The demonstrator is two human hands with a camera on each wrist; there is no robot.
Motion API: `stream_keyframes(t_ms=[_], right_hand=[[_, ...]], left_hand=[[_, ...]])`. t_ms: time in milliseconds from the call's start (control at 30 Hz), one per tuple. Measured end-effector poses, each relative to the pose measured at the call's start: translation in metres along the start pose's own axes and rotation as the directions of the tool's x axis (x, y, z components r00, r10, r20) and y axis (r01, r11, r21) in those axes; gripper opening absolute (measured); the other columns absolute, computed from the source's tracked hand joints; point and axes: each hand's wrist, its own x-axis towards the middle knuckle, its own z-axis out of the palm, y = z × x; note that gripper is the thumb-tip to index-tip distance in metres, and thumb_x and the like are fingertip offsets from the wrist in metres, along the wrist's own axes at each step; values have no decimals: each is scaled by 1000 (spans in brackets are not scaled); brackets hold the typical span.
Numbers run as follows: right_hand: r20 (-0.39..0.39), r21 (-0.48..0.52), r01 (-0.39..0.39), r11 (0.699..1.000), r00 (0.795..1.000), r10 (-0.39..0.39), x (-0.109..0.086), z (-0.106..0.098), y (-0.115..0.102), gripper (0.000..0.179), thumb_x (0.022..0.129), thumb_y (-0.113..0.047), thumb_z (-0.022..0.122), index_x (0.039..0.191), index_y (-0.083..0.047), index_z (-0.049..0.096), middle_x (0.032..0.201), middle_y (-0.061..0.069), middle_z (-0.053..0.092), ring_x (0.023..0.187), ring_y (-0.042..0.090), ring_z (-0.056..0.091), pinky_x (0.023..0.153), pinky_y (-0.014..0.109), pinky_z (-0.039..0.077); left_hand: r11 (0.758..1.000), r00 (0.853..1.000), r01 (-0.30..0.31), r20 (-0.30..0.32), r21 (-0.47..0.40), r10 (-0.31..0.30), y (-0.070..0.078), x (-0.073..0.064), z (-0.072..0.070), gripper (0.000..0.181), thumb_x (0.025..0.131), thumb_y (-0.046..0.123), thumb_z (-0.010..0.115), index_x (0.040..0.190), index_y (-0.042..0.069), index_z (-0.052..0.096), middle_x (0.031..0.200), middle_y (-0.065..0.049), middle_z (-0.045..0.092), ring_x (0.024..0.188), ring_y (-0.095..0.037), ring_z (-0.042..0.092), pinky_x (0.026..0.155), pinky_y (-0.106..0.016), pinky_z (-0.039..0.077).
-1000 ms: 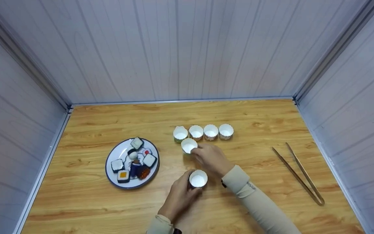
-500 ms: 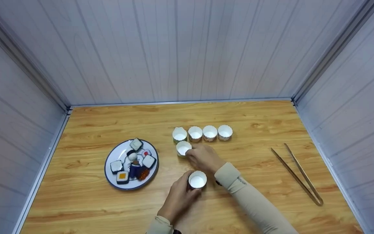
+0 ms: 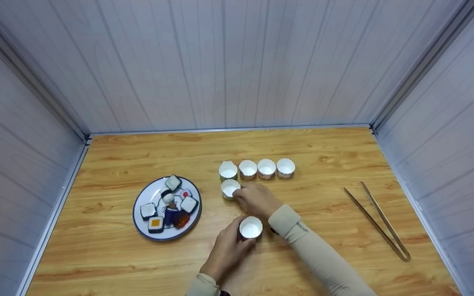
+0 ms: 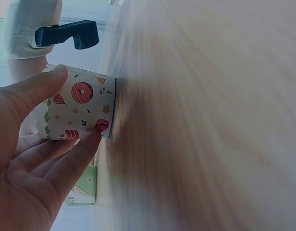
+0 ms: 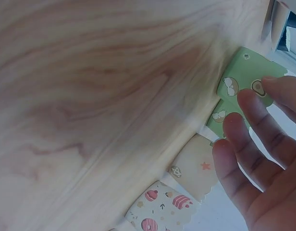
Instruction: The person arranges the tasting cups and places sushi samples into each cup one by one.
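Observation:
My left hand (image 3: 228,248) holds a white paper baking cup (image 4: 76,108) printed with donuts and cakes, thumb on one side and fingers on the other. That cup stands upright on the table near the front. Farther back, my right hand (image 3: 258,199) pinches the near right side of a green paper baking cup (image 5: 251,72) with an avocado print. This green cup is upright, directly in front of the leftmost cup (image 3: 228,170) of a back row. In the right wrist view, that row shows another green cup (image 5: 220,118), a beige one (image 5: 193,163) and a donut-printed one (image 5: 160,209).
Left of the hands lies a blue-rimmed white plate (image 3: 139,224) bearing several sushi-like pieces. Metal tongs (image 3: 379,222) lie spread on the right side of the wooden table (image 3: 109,263). Panelled walls (image 3: 228,65) enclose the back and both sides.
My right hand has moved left and slightly nearer with the green baking cup, bringing it in front of the row's leftmost cup. My left hand and its cup have stayed in place.

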Motion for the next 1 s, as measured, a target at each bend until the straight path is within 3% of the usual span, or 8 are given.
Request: stream_keyframes(t_ms=[267, 433, 833, 1000], right_hand=[[-6, -22, 12, 1000, 1000, -12, 0, -2, 1, 16, 97, -14, 65, 109, -16, 76, 91, 2, 67, 76, 18, 64, 61, 35, 54], [-82, -21, 48, 999, 995, -50, -9, -8, -2, 18, 93, -10, 70, 110, -13, 75, 80, 0, 61, 65, 14, 56, 54, 30, 49], [-258, -73, 90, 993, 960, -107, -58, -56, -20, 23, 90, -6, 73, 111, -14, 76, 76, -2, 59, 62, 12, 50, 52, 27, 45], [-266, -82, 93, 992, 958, -112, -81, -64, -28, 21, 89, -9, 76, 109, -14, 77, 77, -4, 59, 63, 11, 50, 53, 26, 45]], left_hand=[[1000, 1000, -8, -5, 0, 8, 0, 0, 1, 62, 86, 13, 81, 139, 3, 51, 134, -11, 60, 124, -26, 56, 102, -46, 47], [1000, 1000, -19, 4, -1, 19, -1, 0, 1, 61, 88, 14, 79, 140, 3, 50, 135, -10, 60, 125, -24, 56, 102, -45, 47], [1000, 1000, 8, 14, 11, -8, 0, 1, 1, 58, 86, 12, 81, 136, 5, 52, 134, -11, 60, 126, -25, 55, 104, -45, 47], [999, 1000, 20, 15, 43, -21, 1, 1, 0, 60, 86, 13, 81, 137, 4, 51, 134, -14, 59, 125, -27, 56, 103, -46, 47]])
